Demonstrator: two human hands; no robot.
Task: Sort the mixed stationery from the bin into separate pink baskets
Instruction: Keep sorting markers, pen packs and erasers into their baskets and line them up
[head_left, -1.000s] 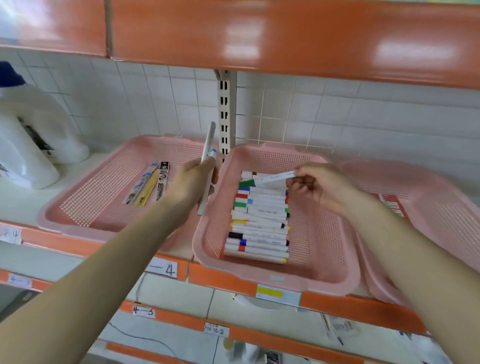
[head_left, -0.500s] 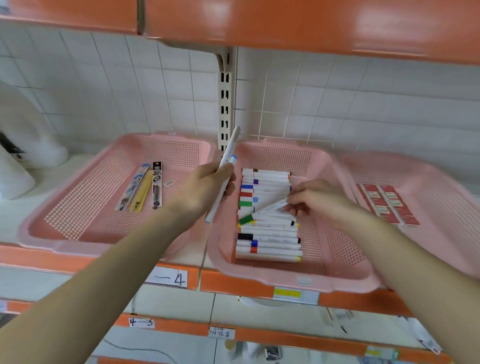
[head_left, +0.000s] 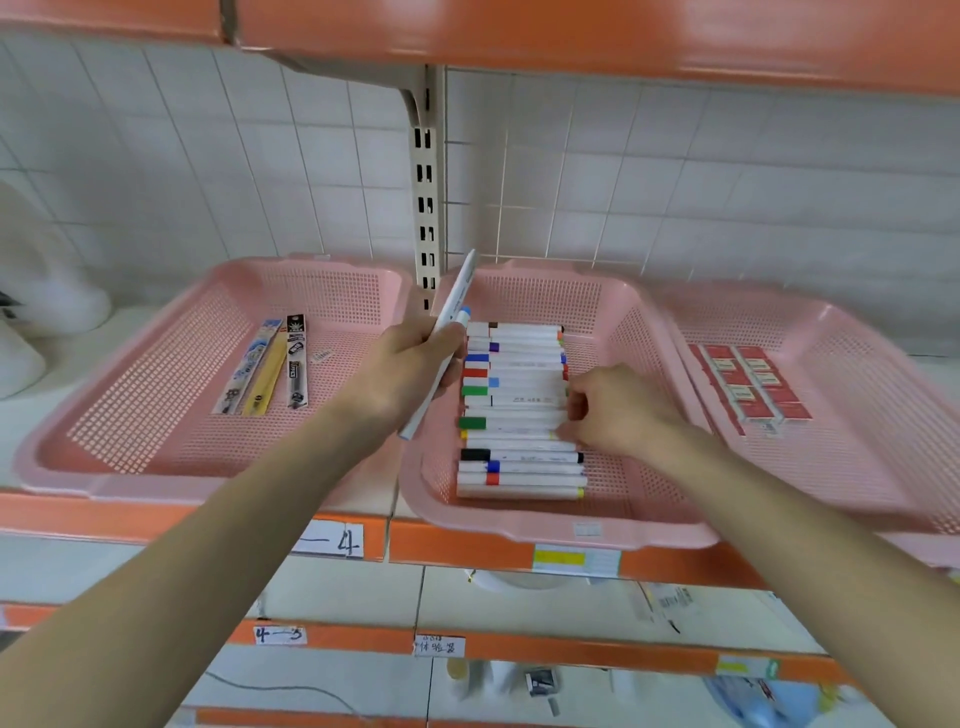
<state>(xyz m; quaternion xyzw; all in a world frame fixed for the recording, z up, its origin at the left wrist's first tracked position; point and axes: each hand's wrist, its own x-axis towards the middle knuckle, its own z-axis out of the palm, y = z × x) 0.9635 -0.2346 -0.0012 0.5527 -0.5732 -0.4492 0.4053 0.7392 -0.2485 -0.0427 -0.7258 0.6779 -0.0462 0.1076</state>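
Above the middle pink mesh basket's (head_left: 493, 527) left rim, my left fingers (head_left: 448, 342) clamp a long white plastic marker (head_left: 460, 291) steeply tilted, crosswise to the sideways-lying marker row (head_left: 519, 364) just right, where my right fingers (head_left: 579, 410) curl, grip unclear.

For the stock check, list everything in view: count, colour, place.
Pink perforated plastic baskets: three, side by side on the orange-edged shelf.
White markers with coloured caps: over a dozen, rowed in the middle basket.
Long packaged pen refills: three, blue, yellow, black, left basket.
Small boxes: several, red-and-white, right basket.
White plastic jug: one, far left, blurred.
Left hand: grips a tilted white blue-capped marker at the middle basket's left rim.
Right hand: fingers curled on the marker row; grip unclear.
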